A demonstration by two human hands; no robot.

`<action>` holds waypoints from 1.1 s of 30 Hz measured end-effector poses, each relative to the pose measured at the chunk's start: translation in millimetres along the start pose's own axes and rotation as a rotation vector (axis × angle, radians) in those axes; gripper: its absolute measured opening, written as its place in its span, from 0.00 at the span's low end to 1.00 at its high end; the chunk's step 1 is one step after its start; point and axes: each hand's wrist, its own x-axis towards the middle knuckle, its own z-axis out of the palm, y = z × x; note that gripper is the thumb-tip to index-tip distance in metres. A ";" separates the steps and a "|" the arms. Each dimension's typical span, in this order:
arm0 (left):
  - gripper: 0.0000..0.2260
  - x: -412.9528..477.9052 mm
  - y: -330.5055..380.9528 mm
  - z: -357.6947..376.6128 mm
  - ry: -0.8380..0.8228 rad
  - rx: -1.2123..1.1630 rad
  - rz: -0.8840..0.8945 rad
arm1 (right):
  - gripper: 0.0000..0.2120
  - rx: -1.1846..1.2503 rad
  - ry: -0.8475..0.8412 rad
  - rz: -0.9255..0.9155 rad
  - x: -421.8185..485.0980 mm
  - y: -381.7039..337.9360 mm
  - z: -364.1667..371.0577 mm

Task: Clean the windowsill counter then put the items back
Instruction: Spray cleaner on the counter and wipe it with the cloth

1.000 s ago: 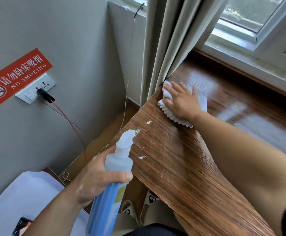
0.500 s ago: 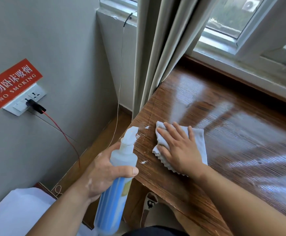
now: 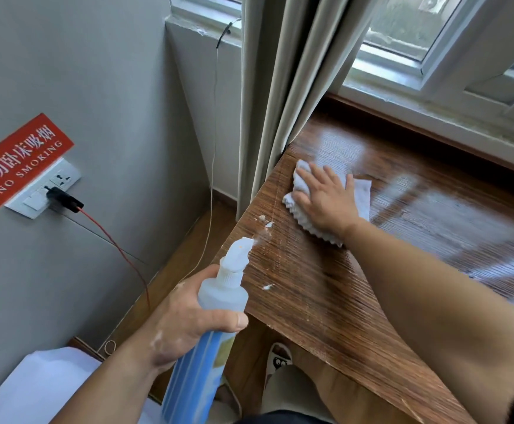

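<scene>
1 windowsill counter point(image 3: 326, 289): dark wood-grain top below the window frame point(image 3: 418, 84), bare of items, glossy with streaks toward the window side, presumably damp from wiping. Judged mid-clean; the putting-back step is not yet begun.

1 white cloth point(image 3: 361, 191): crumpled, flat on the counter near its far left corner, just beside the curtain. Placed there, it seems, to work the corner area.

1 right hand point(image 3: 326, 198): palm down on the cloth, fingers spread, pressing rather than clasping; an open flat hold suited to pushing the cloth across the top.

4 or so white flecks point(image 3: 267, 286): on the counter's left edge strip, between the cloth and the bottle nozzle; not yet wiped, likely the next patch.

1 spray bottle point(image 3: 216, 316): translucent top, blue label, held just off the counter's left edge, nozzle tilted toward the flecks, likely kept ready for another spray.

1 left hand point(image 3: 185, 322): closed around the bottle's shoulder, thumb across the front.

1 curtain point(image 3: 271, 87): beige, hanging past the counter's far left corner.

1 no-smoking sign point(image 3: 17, 163): red, on the grey wall well left of the counter, above a wall socket point(image 3: 47, 191) with a black plug and red wire.
</scene>
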 end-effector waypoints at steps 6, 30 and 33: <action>0.24 -9.8 -12.0 -8.6 0.013 0.006 -0.012 | 0.28 -0.020 0.020 -0.048 3.5 -16.7 -0.7; 0.26 -21.8 -31.0 -25.7 0.026 -0.005 -0.023 | 0.27 -0.039 0.029 -0.135 20.3 -28.1 0.1; 0.26 -21.7 -31.3 -28.5 0.036 -0.026 -0.018 | 0.27 -0.060 -0.025 -0.346 -22.8 -52.5 8.1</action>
